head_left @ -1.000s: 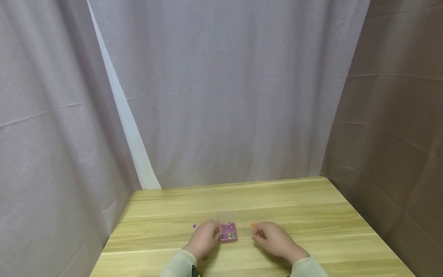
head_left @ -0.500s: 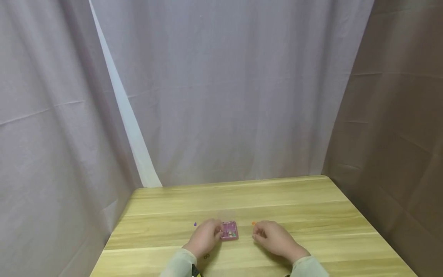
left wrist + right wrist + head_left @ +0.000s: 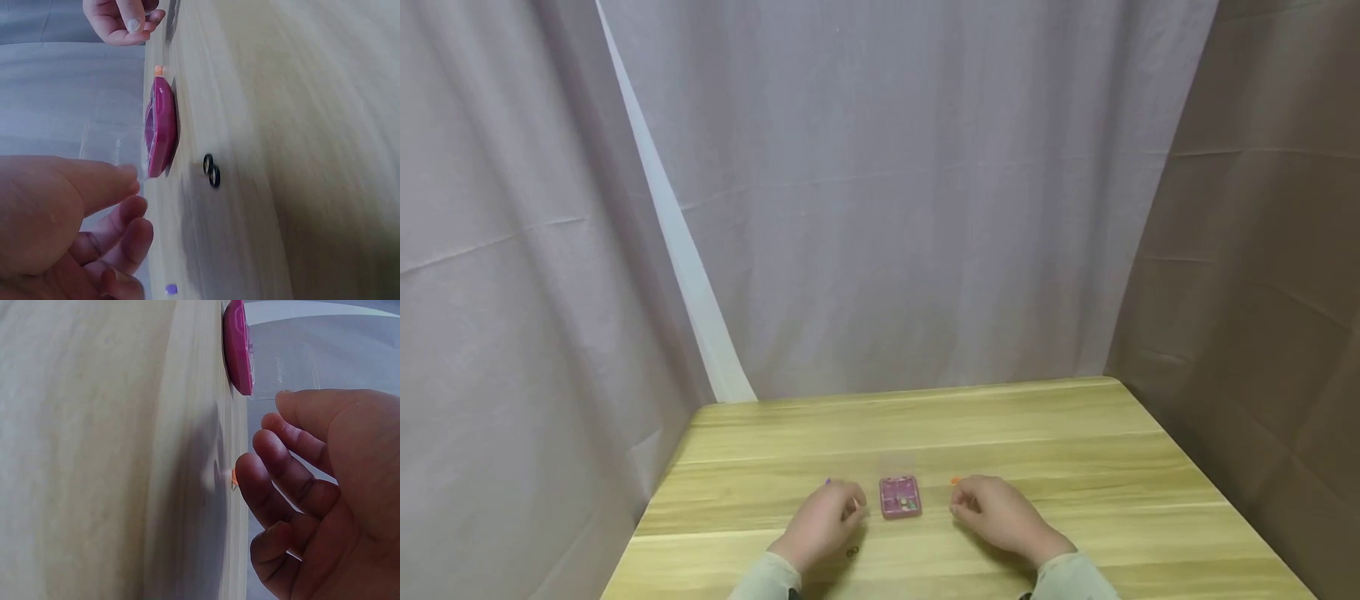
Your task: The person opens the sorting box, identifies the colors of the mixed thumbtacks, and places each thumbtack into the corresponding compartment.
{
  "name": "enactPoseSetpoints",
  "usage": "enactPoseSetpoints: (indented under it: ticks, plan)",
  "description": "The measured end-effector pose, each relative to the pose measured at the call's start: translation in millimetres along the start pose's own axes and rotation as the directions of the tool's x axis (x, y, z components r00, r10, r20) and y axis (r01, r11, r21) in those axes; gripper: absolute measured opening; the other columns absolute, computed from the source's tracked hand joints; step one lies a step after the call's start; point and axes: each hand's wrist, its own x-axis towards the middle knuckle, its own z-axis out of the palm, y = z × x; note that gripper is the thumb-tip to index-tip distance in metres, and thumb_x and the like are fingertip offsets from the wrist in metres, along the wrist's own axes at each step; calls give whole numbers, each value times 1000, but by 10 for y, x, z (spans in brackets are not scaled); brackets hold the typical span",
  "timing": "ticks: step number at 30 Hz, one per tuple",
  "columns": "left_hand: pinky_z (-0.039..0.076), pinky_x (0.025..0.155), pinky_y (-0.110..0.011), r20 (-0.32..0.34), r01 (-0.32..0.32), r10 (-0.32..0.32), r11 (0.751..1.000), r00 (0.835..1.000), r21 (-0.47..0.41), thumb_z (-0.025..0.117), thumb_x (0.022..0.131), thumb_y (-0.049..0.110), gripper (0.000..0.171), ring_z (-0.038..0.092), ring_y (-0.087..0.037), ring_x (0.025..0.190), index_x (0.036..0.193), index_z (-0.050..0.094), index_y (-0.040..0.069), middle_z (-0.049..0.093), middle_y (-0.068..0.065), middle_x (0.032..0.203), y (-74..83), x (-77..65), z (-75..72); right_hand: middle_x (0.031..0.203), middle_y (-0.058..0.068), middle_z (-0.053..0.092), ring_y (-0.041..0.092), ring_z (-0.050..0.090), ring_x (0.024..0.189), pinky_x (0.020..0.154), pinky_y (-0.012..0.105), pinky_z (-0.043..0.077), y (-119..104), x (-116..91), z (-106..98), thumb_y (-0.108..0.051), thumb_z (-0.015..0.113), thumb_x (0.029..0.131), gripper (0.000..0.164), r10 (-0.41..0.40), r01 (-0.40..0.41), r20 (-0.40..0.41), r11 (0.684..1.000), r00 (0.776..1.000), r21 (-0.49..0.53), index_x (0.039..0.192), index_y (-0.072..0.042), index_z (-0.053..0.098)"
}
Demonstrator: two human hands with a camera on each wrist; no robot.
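Observation:
A small magenta compartment box (image 3: 900,497) lies on the table between the hands, its clear lid (image 3: 294,369) raised at the back. Small pale and green pieces (image 3: 908,503) sit in its near right compartment. My left hand (image 3: 824,521) hovers left of the box with loosely bent fingers and nothing visible in them. Beside that hand lie two small dark rings (image 3: 212,170) and, beyond it, a purple piece (image 3: 171,289). My right hand (image 3: 1003,517) is right of the box, fingers loosely bent and holding nothing. An orange piece (image 3: 955,480) lies just beyond its fingertips.
The wooden table (image 3: 1000,425) extends behind and to both sides of the hands. Grey curtains (image 3: 880,208) enclose its back and left, and a brownish curtain (image 3: 1262,292) hangs at the right.
My left hand has drawn back to the left, away from the box's left edge, so the whole box now shows. The right hand stays nearly still. The view has shifted slightly.

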Motion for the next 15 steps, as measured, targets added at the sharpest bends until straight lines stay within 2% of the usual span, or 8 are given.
enactPoseSetpoints:
  ticks: [5,9,15]
  plan:
    - [57,69,-33,27,1,-1,1000,1000,-25,70,88,21,5,55,-1,72,92,69,19,66,12,79,-49,-153,-40,80,-19,62,1,54,70,65,30,53,-12,-1,-4,-33,68,90,5,1,-1,-4,1000,1000,11,87,-30,66]
    - [57,67,-30,50,-1,2,1000,999,-18,73,85,20,5,54,0,71,86,68,21,64,14,78,-60,-258,-50,80,-19,62,1,54,68,63,27,53,-26,3,-12,-32,68,91,5,4,-4,-8,1000,1000,17,87,-30,66]
    - [56,69,-29,40,-4,3,1000,999,23,73,84,23,5,53,-1,72,84,68,22,61,14,78,-65,-323,-39,79,-18,62,2,54,67,59,27,52,-35,-2,-27,-31,69,90,4,8,-8,-15,999,1000,32,87,-30,66]
